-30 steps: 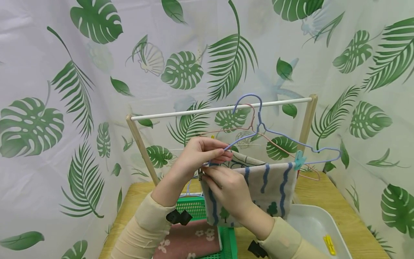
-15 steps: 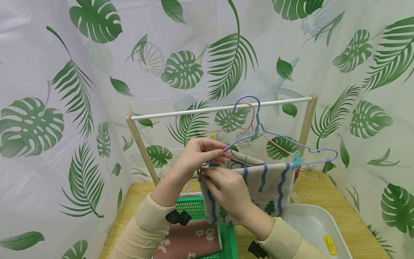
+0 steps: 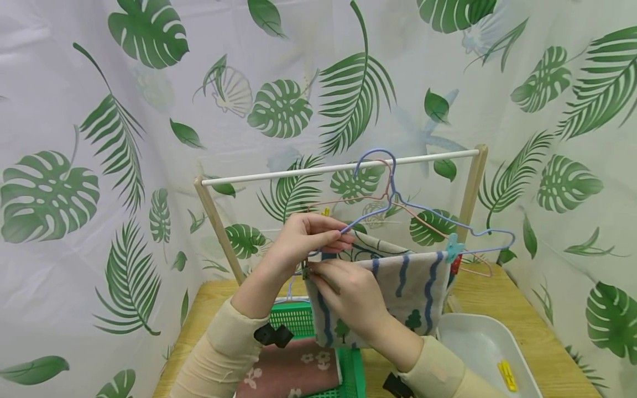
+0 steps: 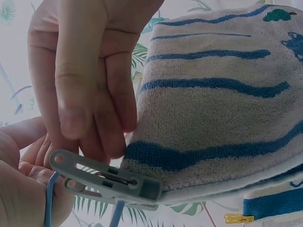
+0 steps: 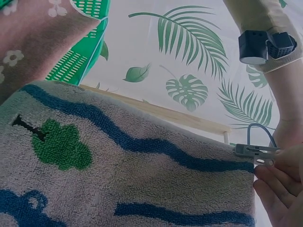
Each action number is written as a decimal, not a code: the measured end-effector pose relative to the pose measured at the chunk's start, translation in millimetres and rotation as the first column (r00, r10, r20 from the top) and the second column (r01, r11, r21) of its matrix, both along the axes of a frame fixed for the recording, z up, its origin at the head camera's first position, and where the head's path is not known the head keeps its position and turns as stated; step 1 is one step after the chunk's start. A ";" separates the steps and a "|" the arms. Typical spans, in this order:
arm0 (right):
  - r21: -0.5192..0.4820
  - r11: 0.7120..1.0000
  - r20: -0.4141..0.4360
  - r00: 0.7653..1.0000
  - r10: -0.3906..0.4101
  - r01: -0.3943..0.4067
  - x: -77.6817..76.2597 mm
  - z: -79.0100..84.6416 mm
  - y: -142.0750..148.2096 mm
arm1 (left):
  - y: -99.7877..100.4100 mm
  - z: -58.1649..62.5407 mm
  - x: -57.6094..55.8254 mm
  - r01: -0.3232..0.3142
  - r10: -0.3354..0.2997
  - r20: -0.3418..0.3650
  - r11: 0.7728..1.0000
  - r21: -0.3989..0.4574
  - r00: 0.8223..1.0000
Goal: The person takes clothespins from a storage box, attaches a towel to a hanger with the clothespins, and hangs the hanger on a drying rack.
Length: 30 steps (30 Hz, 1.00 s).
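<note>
A blue hanger (image 3: 365, 217) is held in front of the rack by my left hand (image 3: 306, 237), which pinches its left arm. Over it hangs a pale towel with blue wavy stripes (image 3: 398, 293). At the towel's left corner a grey-green clothespin (image 4: 111, 177) clamps cloth and wire; its handle ends show uncovered in the left wrist view. My right hand (image 3: 353, 293) has its fingertips beside this clothespin and the towel edge, the thumb (image 4: 74, 113) apart from it. A turquoise clothespin (image 3: 454, 249) grips the towel's right corner.
Behind stands a rack with a white bar (image 3: 278, 174), where a pink hanger (image 3: 420, 219) hangs. Below, a green basket (image 3: 357, 365) holds a folded pink cloth (image 3: 298, 365). A white tray (image 3: 485, 326) at right contains a yellow clothespin (image 3: 507, 376).
The blue hanger and towel have shifted slightly left. More of the grey-green clothespin shows beside my right fingertips, and a red clip behind the towel's right edge shows more. Both hands stay nearly in place.
</note>
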State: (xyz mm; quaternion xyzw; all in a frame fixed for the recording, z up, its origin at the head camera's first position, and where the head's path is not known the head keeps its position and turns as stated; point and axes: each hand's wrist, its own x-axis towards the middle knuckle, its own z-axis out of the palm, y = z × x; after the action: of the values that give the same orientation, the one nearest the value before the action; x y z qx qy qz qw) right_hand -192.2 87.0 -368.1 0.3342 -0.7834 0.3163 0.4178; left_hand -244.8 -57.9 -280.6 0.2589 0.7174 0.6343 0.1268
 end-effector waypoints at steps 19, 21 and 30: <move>-0.036 0.998 -0.081 0.996 -0.048 0.045 16.6 24.1 36.8 | -4.1 -9.2 -3.2 -0.012 0.012 0.020 1.000 0.006 1.000; -0.056 0.997 -0.078 0.995 -0.057 0.053 18.3 30.1 44.1 | -4.4 -10.1 -3.6 -0.011 0.011 0.025 1.000 0.006 1.000; -0.177 0.979 -0.188 0.973 -0.132 0.098 16.6 52.6 70.9 | -5.0 -13.6 -4.6 -0.012 0.011 0.041 1.000 0.009 0.999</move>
State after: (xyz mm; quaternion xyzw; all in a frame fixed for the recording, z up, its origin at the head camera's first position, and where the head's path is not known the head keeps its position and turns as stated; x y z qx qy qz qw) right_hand -175.6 157.9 -315.5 0.2820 -0.7266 0.3209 0.5381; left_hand -249.4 -62.9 -294.3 0.2422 0.7133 0.6433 0.1367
